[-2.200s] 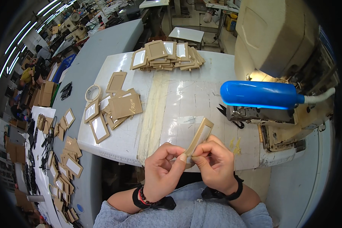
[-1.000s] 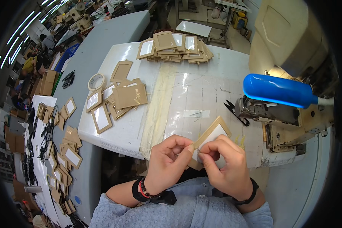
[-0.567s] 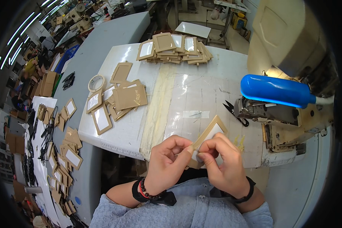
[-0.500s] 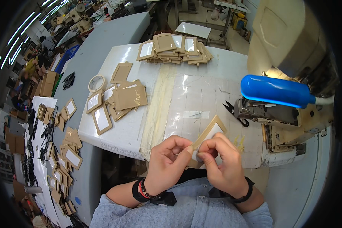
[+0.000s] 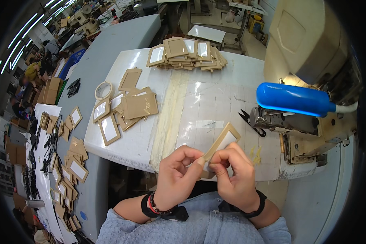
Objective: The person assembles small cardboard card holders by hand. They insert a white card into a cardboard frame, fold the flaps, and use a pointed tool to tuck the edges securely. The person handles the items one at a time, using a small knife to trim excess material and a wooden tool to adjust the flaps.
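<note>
The holder [image 5: 223, 142] is over the table's [image 5: 195, 140] near edge, its long axis slanting from the fingertips toward the far right. The left hand's [image 5: 177, 173] thumb and forefinger pinch its left border toward the near end; the right hand's [image 5: 236, 173] press together just beside them, at its face, with anything between too small to tell, and neither hand is clearly nearer.
</note>
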Available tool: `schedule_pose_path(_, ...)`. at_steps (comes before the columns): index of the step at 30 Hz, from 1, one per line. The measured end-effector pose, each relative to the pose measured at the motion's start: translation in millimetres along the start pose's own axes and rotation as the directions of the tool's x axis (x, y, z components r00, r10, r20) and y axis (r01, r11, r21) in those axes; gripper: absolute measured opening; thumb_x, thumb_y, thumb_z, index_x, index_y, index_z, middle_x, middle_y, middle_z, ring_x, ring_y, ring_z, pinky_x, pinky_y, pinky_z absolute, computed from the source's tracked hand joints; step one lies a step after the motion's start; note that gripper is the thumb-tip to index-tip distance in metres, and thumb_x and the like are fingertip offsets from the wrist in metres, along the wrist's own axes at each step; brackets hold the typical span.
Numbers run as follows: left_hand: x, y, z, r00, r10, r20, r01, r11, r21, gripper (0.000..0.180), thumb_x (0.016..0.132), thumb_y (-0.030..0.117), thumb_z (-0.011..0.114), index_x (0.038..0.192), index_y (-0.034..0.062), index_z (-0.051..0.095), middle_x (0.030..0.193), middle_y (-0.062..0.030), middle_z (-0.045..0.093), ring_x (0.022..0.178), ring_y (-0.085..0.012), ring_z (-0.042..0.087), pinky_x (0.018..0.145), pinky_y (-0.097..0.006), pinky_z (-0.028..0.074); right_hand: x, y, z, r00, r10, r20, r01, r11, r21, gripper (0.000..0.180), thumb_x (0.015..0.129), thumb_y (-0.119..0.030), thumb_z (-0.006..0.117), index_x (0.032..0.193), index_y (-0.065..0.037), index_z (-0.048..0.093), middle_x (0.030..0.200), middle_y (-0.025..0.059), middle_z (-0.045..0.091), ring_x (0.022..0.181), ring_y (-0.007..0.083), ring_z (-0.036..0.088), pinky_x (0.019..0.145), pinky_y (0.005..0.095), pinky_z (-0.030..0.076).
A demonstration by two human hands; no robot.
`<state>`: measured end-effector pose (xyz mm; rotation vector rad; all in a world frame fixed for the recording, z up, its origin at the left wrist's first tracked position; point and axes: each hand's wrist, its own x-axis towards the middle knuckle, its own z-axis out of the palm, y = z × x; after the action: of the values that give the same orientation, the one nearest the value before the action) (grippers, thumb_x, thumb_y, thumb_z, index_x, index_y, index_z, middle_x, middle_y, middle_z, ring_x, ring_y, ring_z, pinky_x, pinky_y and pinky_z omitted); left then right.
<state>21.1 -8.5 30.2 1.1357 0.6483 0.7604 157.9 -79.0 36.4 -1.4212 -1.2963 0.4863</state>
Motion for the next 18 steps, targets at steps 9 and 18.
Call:
schedule_pose_path(9, 0.0, -6.0, -0.7, 1.0, -0.014, 0.011, 0.014, 1.0, -0.028, 0.01, 0.093, 0.002, 0.056, 0.101, -0.0035, 0.057, 0.082, -0.0018, 0.062, 0.067, -0.0011, 0.05, 0.055, -0.016, 0.038, -1.9, -0.3, -2.8, 1.0, 0.012, 0.017, -0.012, 1.0, -0.006, 0.011, 0.081, 0.01, 0.061, 0.086, 0.002, 0.056, 0.077, 0.0101, 0.05, 0.063, 0.0182, 0.056, 0.057, 0.0272, 0.047)
schedule_pose_path(18, -0.7, -5.0, -0.9, 0.999, -0.032, 0.027, 0.033, 0.999, -0.025, 0.01, 0.093, 0.002, 0.055, 0.101, -0.0035, 0.057, 0.084, -0.0028, 0.063, 0.068, -0.0012, 0.052, 0.057, -0.017, 0.039, -4.3, -3.8, -5.0, 0.999, 0.044, 0.022, -0.044, 0.999, -0.027, 0.009, 0.081, 0.008, 0.061, 0.086, 0.003, 0.056, 0.077, 0.0089, 0.051, 0.064, 0.0163, 0.056, 0.058, 0.0261, 0.047)
